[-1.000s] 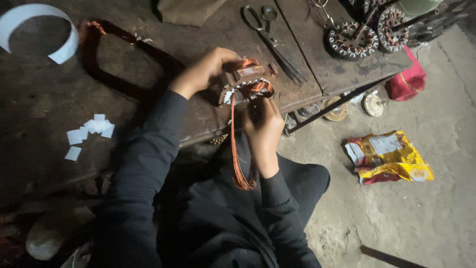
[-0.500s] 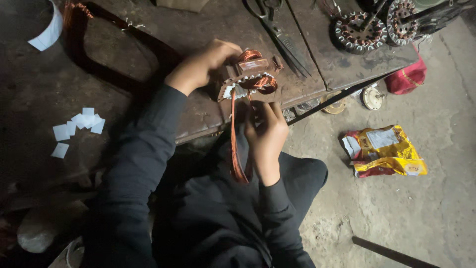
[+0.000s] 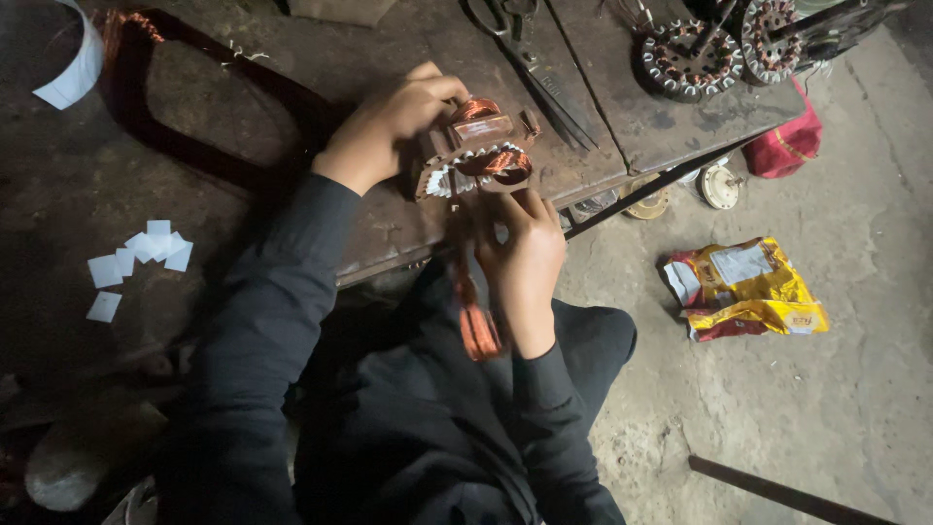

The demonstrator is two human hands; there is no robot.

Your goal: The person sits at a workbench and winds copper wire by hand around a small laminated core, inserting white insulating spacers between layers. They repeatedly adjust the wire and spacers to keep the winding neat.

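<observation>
- Upper centre, the left hand (image 3: 389,131) gripped the copper-wound stator (image 3: 476,151) at the workbench (image 3: 622,117) edge.
- The right hand (image 3: 525,258) pinched its hanging copper coil (image 3: 476,321).
- The stator looked heavy and rigid, its wire fragile; hold the iron core.

Stator core (image 3: 476,156) sitting at near edge of workbench, tilted on side, metal body rusty brown. Copper coils (image 3: 507,161) shining orange, bulging from its top and front face. White insulation paper (image 3: 442,181) showing at lower left slots. Loose copper wire bundle (image 3: 476,316) hanging down from core over bench edge, trailing toward lap, passing just left of right hand's palm side, looping at lower end.
</observation>
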